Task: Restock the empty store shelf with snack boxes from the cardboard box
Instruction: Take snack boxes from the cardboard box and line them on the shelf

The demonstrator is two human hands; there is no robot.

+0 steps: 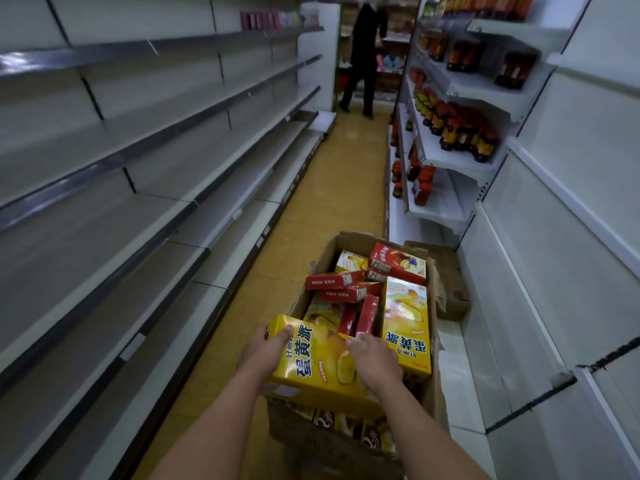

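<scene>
At my nine o'clock the empty shelves [145, 188] are running bare down the whole left side of the aisle, tier over tier; that is where the snack boxes belong, and none is sitting there yet.

My left hand [265, 351] is gripping the left edge of a yellow egg-yolk pie box [311, 362], fingers curled over the top rim with the thumb hidden beneath; I am judging this a lift out of the cardboard box [433, 393], which is sitting on the floor at my twelve o'clock, close to my feet.

The yellow box is tilting, its far end higher; if I am pulling with the left side alone it may be twisting and slipping from my grip.

My right hand [374, 358] is lying on the right part of the same box, fingers bent loosely over its face; whether they are hooking the far edge I cannot tell; a mere resting palm would be giving little support.

Just beyond my hands, red snack boxes [349, 289] are leaning loose on one another; dragging the yellow box out could be toppling them.

At my two o'clock a second yellow box [407, 323] is lying against the cardboard wall, whose torn right flap looks weak; bumping it might be spilling stock.
</scene>
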